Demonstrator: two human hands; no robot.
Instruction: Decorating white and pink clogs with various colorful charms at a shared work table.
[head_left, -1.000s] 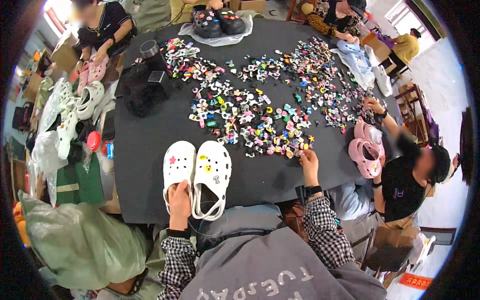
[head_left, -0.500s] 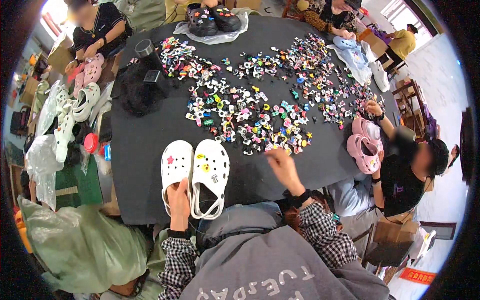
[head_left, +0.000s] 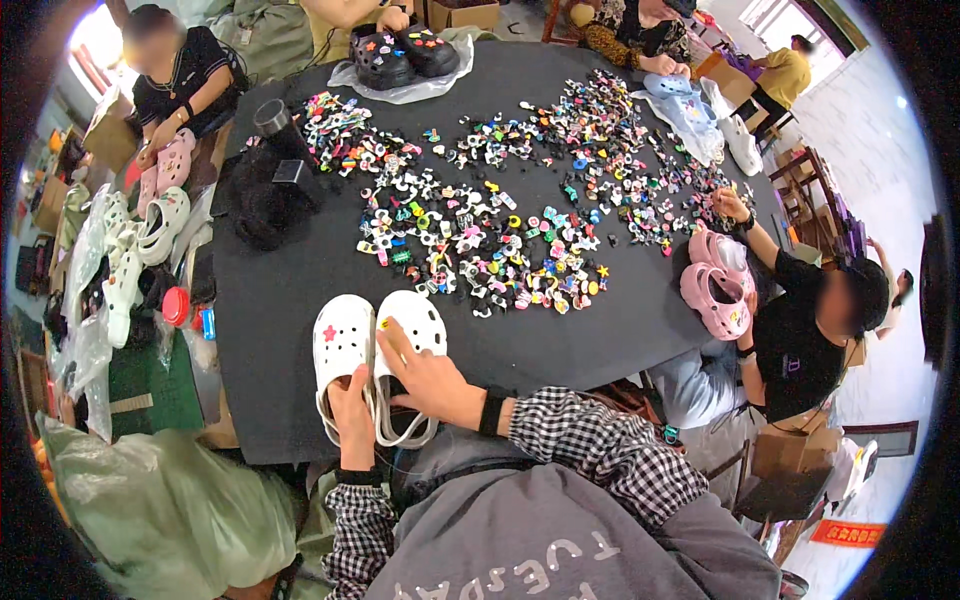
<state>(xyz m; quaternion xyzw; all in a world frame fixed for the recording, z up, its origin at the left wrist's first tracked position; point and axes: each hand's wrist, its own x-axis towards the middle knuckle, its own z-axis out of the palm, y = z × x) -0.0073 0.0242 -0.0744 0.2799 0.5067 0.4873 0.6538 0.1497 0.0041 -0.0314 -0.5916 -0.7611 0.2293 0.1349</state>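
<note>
Two white clogs [head_left: 342, 335] sit side by side at the near left of the dark worktop [head_left: 270, 340], close to its front edge. Both toes point away from the person, toward the far side, and the heel straps lie nearest the body. Their long axes run nearly parallel, front to back, almost straight up the view. Whether the soles rest flat on the cloth-dark surface or are lifted slightly, I cannot tell.

The left hand [head_left: 352, 405] has its grip clamped on the left clog, at the inner side of its opening, with the thumb uppermost. A pinkish-red star [head_left: 330, 333] decorates that clog's toe.

The right hand [head_left: 435, 385] reaches across from the right over the right clog [head_left: 430, 325], its fingers stretched toward the toe, with a small yellow charm [head_left: 385, 323] beside the fingertips. Whether this grip is pinching anything, I cannot tell; the hand hides part of the shoe.

Beyond the toes and to the right, many small colourful charms [head_left: 520, 265] spread across the worktop. Black clogs [head_left: 385, 65] stand on clear plastic at the far edge. At the right edge, a co-worker in a black cap has pink clogs [head_left: 715, 295] at one hand while the other hand [head_left: 733, 205] reaches to the charms.
</note>
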